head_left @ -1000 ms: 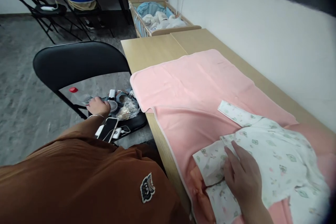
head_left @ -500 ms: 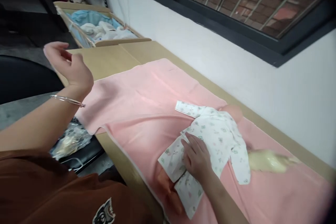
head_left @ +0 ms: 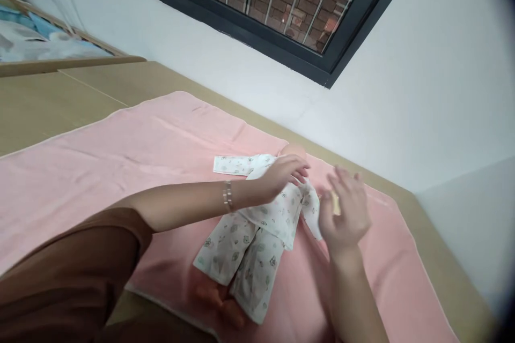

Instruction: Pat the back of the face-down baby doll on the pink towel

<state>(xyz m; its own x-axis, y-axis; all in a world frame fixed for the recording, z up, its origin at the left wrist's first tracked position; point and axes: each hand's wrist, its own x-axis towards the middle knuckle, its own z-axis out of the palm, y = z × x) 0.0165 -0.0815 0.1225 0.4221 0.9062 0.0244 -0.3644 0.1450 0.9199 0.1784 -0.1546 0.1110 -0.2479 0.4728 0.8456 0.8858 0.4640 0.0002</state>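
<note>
A baby doll lies on its back on a pink blanket (head_left: 153, 144), dressed in a white printed top (head_left: 277, 217) and matching trousers (head_left: 257, 268). Its head (head_left: 295, 151) points toward the wall, and its orange-brown feet (head_left: 223, 303) stick out toward me. My left hand (head_left: 284, 174), a bracelet on its wrist, is over the doll's chest with fingers stretched out; whether it touches the cloth I cannot tell. Right of the doll's sleeve, my right hand (head_left: 345, 211) is raised and slightly blurred, fingers apart. A small yellowish thing (head_left: 335, 202) shows behind its thumb, mostly hidden.
The blanket covers much of a tan table (head_left: 96, 86). Along the far side runs a white wall (head_left: 257, 86) with a dark-framed barred window (head_left: 325, 64). At the far left stands a tan-edged box (head_left: 60, 66) holding white and blue things.
The view has turned right. My left hand has come from the air at the left to the doll's chest. From the doll's waist, my right hand has moved to its right side.
</note>
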